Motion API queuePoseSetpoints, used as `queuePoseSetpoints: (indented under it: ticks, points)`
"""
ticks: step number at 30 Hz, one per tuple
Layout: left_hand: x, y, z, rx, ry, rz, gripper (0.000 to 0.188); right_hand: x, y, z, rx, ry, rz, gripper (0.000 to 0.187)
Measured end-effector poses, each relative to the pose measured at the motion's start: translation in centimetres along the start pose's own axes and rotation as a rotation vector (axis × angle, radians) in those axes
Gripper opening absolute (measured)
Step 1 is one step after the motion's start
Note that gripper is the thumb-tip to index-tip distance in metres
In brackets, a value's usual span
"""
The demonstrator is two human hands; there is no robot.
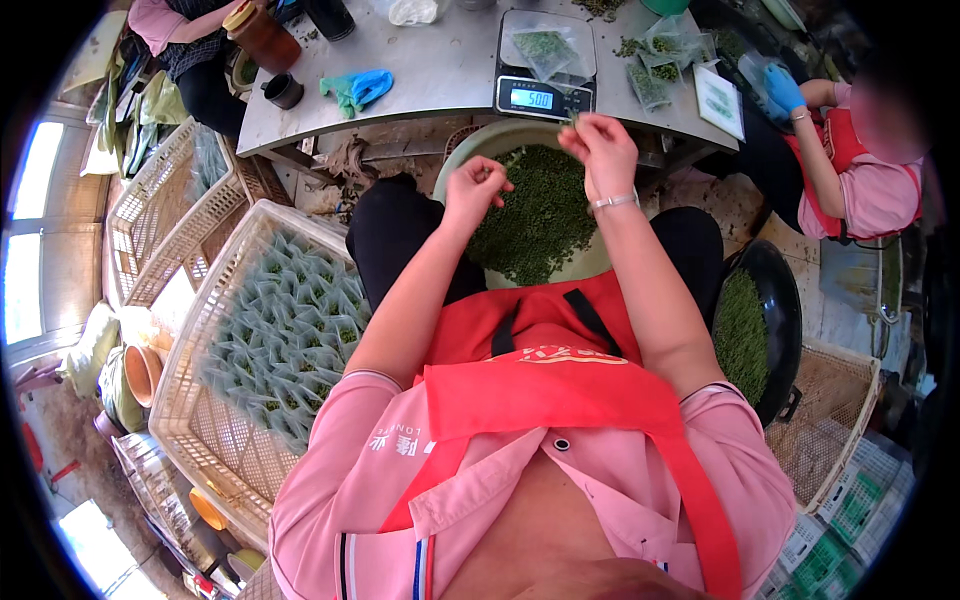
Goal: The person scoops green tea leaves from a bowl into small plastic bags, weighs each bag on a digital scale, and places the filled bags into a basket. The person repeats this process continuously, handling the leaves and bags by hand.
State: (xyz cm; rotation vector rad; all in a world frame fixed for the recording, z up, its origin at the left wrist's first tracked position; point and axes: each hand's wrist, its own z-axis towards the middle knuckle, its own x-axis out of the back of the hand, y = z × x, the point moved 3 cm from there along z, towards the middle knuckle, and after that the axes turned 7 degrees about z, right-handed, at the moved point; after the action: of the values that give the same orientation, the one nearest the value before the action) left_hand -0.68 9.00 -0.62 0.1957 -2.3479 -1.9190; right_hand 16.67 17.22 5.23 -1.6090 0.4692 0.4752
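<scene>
A wide, pale green basin [455, 165] between my knees holds a heap of small green berry-like pieces [535, 215]. My left hand [478, 193] hovers over its left side, fingers curled and pinched; whatever they hold is too small to make out. Higher up, near the table edge, my right hand [603, 150] pinches a bit of green just below the scale. On the digital scale [545, 95], with its lit display, lies a clear plastic bag [547, 52] with green contents. More filled clear bags [665, 60] are on the table to its right.
A cream plastic crate [190, 370] full of small filled bags stands at my left. At my right are a black wok-like pan [785, 320] of green pieces and another crate [825, 410]. Blue-green gloves [358, 90] lie on the metal table [420, 65]. A blue-gloved co-worker [850, 150] sits at right.
</scene>
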Motion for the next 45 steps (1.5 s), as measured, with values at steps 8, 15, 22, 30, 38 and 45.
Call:
queuePoseSetpoints:
  ticks: [8, 15, 22, 30, 38, 45]
  points:
    - [-0.8, 0.1, -1.0, -0.047, -0.108, 0.186, 0.016, 0.1, -1.0, -1.3, 0.013, -0.026, -0.386, 0.030]
    - [-1.4, 1.0, -1.2, -0.053, -0.195, 0.171, 0.016, 3.9, 2.7, -4.4, -0.315, -0.325, -0.493, 0.016]
    - [-0.7, 0.7, -1.3, -0.090, -0.186, 0.215, 0.017, 4.0, 3.1, -4.5, -0.422, -0.324, -0.622, 0.008]
    - [-1.1, 2.0, -2.1, -0.391, 0.139, 0.847, 0.016, 3.5, 2.5, -5.7, -0.582, -0.372, -0.539, 0.009]
    - [1.1, 0.3, 0.1, -0.301, 0.216, 0.662, 0.016, 3.7, 1.0, -3.0, -0.420, -0.112, -0.183, 0.005]
    - [-0.7, 0.5, -1.2, -0.291, -0.076, 0.699, 0.018, -0.2, 0.1, 3.1, -0.163, -0.031, -0.022, 0.018]
